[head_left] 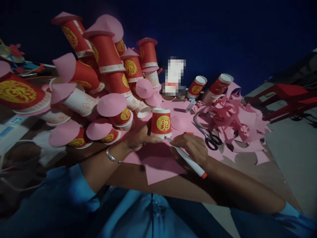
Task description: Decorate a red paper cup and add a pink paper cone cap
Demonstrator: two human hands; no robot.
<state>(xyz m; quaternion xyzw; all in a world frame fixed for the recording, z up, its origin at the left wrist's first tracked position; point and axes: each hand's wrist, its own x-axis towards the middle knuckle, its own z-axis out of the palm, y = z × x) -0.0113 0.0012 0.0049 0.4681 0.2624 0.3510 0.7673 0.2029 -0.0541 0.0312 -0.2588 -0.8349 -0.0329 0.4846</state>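
Observation:
A red paper cup with a gold emblem stands upright on pink paper sheets. My left hand is closed around its left and lower side, thumb along the bottom rim. In my right hand is a white marker with a red end, its tip at the white band at the cup's base. Whether the tip touches the cup cannot be made out. A small red marker cap lies just beyond my right knuckles. Behind the cup sits a pink paper cone.
Several red and white cups with pink cone tops are piled at left. Black-handled scissors, a clear tape roll and pink paper scraps lie right. Stacked cups stand behind; a red stool is beyond the table.

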